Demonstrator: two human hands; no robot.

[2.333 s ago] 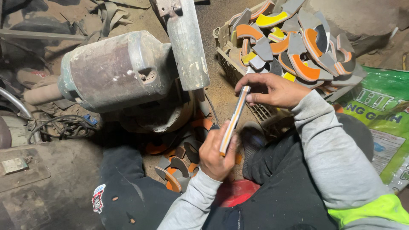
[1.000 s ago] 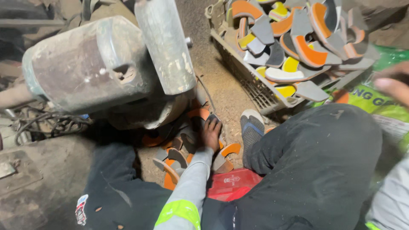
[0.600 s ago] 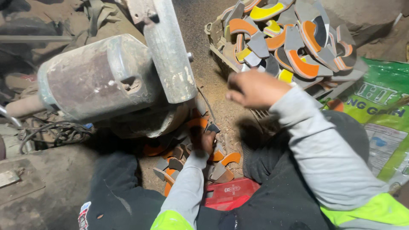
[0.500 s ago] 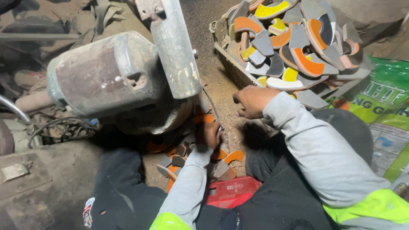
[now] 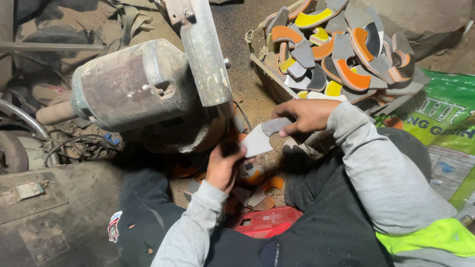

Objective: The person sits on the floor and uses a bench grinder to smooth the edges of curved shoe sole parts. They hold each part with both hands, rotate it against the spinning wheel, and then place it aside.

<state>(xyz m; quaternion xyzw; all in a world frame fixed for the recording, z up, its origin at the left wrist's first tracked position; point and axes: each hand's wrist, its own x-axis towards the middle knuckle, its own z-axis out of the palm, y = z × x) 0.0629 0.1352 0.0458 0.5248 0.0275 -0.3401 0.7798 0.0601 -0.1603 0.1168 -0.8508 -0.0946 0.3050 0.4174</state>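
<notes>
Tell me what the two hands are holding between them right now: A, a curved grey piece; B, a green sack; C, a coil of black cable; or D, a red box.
A: the left hand and the right hand each grip an end of a curved grey piece, held in front of the dusty motor.
</notes>
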